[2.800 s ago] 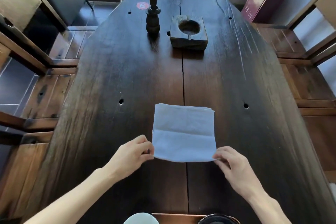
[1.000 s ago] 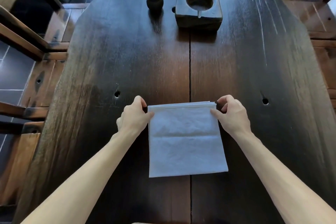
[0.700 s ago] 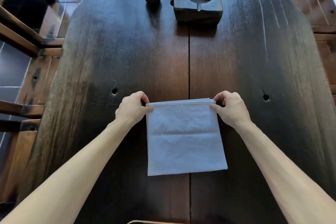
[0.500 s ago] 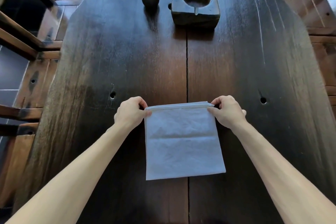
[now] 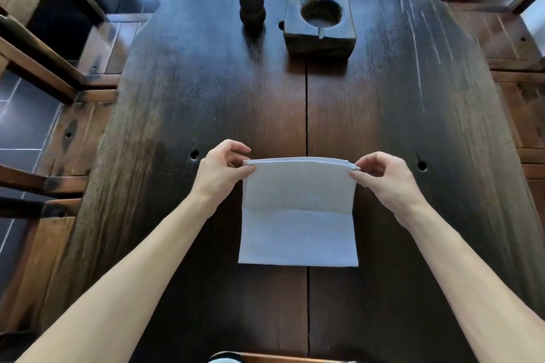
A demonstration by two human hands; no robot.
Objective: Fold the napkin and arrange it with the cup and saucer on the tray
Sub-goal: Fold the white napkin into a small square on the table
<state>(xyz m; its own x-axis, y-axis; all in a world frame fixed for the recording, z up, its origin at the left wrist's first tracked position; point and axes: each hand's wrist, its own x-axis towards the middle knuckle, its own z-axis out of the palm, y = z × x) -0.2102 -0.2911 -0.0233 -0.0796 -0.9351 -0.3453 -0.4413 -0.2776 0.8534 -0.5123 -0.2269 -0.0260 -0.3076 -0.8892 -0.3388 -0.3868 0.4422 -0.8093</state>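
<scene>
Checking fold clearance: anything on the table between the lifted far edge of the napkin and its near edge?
Nothing visible. Both hands, left and right, pinch the far corners of the napkin; its near half lies bare on the table. The wooden block sits well beyond.

Both forearms are bare from the bottom edge of the view up to the wrists, with no sleeve showing on either. The left hand (image 5: pixel 219 169) and the right hand (image 5: pixel 385 178) are bare too, without gloves, rings, a watch or a band at the wrist. The fingers (image 5: pixel 236 146) are slim, and the nails look short and unpainted.
</scene>
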